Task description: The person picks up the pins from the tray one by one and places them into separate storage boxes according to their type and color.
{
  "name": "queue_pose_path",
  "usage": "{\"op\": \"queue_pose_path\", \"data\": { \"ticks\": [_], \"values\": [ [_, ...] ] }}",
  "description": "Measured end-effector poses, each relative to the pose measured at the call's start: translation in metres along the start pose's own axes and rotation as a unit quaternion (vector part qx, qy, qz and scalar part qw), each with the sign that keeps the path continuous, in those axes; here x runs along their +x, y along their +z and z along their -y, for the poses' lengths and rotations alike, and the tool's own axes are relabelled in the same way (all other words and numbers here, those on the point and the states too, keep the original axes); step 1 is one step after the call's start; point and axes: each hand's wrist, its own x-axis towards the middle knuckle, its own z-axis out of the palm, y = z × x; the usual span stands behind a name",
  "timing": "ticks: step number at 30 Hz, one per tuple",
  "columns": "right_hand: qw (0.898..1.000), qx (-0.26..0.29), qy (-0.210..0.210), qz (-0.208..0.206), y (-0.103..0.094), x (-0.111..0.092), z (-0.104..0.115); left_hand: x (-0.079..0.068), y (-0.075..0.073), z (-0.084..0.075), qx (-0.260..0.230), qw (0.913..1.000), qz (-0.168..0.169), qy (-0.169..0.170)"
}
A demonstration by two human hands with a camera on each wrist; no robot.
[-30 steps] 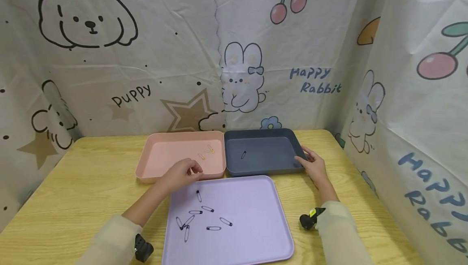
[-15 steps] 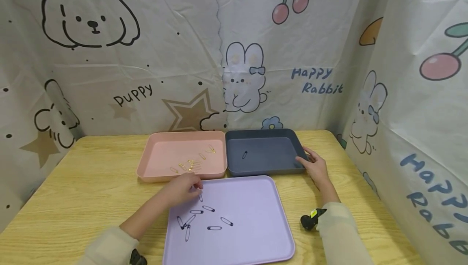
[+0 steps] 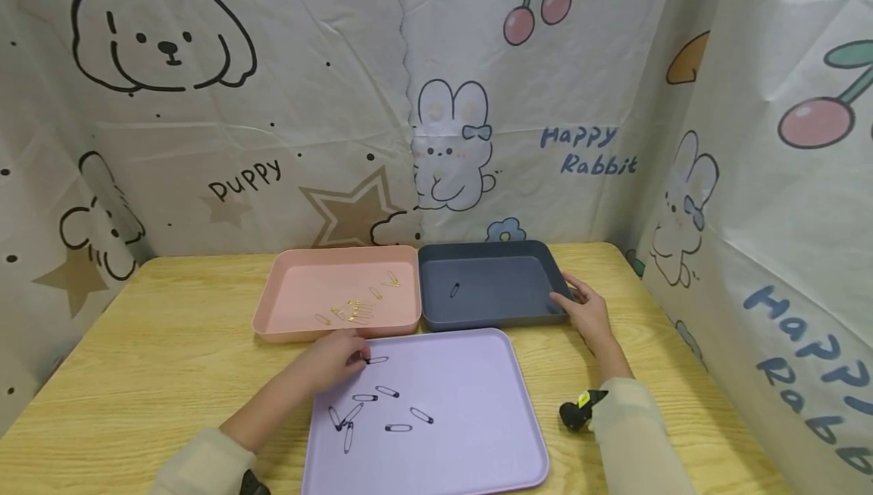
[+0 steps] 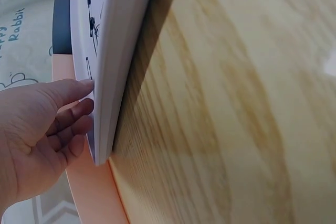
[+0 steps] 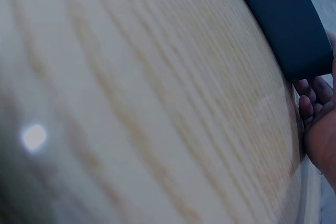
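Note:
My left hand (image 3: 334, 360) is at the far left corner of the lilac tray (image 3: 470, 404). Its thumb and fingers pinch the end of a black safety pin (image 3: 378, 360), which points right; fingertips partly hide the pin. In the left wrist view the thumb (image 4: 73, 88) meets a safety pin (image 4: 88, 68). Several more black safety pins (image 3: 398, 427) lie on the lilac tray's left half. My right hand (image 3: 586, 311) grips the right rim of the dark blue tray (image 3: 505, 283), thumb at the rim and fingers outside. One black safety pin (image 3: 455, 290) lies in that tray.
Left of the dark tray, against it, stands a pink tray (image 3: 293, 290) with several gold safety pins (image 3: 355, 311) inside. All three trays rest on a wooden table (image 3: 170, 343). A printed curtain (image 3: 273, 101) hangs behind and at the sides.
Several gold safety pins have appeared in the pink tray as my left hand moved from its rim down to the lilac tray. A black pin there has turned sideways. My right hand stays put.

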Motion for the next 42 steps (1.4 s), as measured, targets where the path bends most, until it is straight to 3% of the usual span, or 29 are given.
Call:
{"op": "queue_pose_path", "data": {
  "ticks": [8,12,19,27,35,42],
  "values": [
    [1.000,-0.008,-0.001,0.001,-0.001,0.000,-0.002,-0.001,0.002,-0.002,-0.018,0.9996,-0.020,-0.001],
    [1.000,-0.008,0.000,0.003,-0.001,-0.001,-0.002,-0.001,0.004,-0.003,-0.031,0.9990,-0.023,-0.021],
    [1.000,-0.009,-0.006,0.003,0.000,0.000,-0.002,0.001,0.005,-0.006,-0.102,0.9920,-0.001,-0.074],
    [1.000,0.000,-0.006,0.004,0.001,0.001,-0.002,0.001,0.006,-0.008,-0.128,0.9883,0.001,-0.083],
    [1.000,-0.004,-0.008,0.004,0.000,0.000,0.000,0.006,0.000,-0.008,-0.163,0.9849,0.005,-0.057],
    [1.000,0.001,-0.015,0.002,0.001,0.001,0.000,0.016,-0.010,-0.015,-0.173,0.9821,0.014,-0.074]
  ]
}}
